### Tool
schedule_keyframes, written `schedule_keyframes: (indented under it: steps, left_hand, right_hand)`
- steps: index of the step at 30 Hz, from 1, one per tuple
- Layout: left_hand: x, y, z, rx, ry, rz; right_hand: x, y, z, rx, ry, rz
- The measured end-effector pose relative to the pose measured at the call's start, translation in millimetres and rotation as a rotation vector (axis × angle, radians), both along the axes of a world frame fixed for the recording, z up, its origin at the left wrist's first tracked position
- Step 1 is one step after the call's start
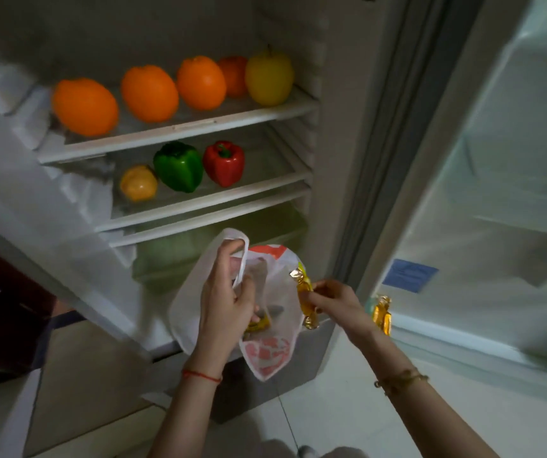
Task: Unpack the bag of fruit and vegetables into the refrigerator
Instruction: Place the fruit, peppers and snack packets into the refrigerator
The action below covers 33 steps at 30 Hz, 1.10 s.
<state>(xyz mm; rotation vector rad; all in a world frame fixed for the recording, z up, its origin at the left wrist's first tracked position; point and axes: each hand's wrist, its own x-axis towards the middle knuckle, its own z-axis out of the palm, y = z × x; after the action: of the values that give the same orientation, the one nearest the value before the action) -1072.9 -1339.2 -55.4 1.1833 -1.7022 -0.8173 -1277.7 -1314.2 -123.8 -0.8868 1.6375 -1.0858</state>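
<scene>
My left hand [226, 292] grips the handle of a white and orange plastic bag [269, 355] in front of the open refrigerator. My right hand [335, 300] pinches a gold-wrapped yellow item [305, 297] just above the bag's right edge. Another yellow wrapped piece [259, 323] shows inside the bag. The top shelf [179, 127] holds several oranges [84, 105] and a yellow apple [269, 77]. On the middle shelf [199, 201] stand a green pepper [178, 165], a red pepper [224, 161] and a small yellow-orange fruit [138, 183].
A greenish crisper drawer [179, 256] sits under the shelves, behind the bag. The open fridge door [483, 193] stands at the right, with a gold-wrapped item [383, 314] in its lower rack. Dark furniture [4, 305] is at the left. Pale floor tiles lie below.
</scene>
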Motion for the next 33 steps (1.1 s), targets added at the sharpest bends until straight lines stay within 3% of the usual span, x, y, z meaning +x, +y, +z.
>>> schedule_keyframes:
  steps: [6, 10, 14, 22, 30, 33]
  left_hand:
    - [-24, -2, -8, 0.032, -0.036, -0.067]
    - [-29, -2, -11, 0.058, -0.051, -0.057]
    - [-28, -3, -13, 0.068, -0.059, -0.047]
    - [-23, 0, -14, 0.070, -0.060, -0.035]
    - [-10, -1, -10, 0.070, -0.025, -0.008]
    - [-7, 1, -7, 0.067, -0.001, 0.003]
  right_hand:
    - [-75, 57, 3, 0.057, 0.165, -0.298]
    - [-110, 73, -6, 0.250, 0.367, -0.304]
    - [-128, 72, -11, 0.313, 0.486, -0.384]
    - [-128, 51, -46, 0.535, 0.607, -0.276]
    - [-130, 57, -72, 0.613, 0.638, -0.266]
    - [-133, 58, -64, 0.534, 0.692, -0.305]
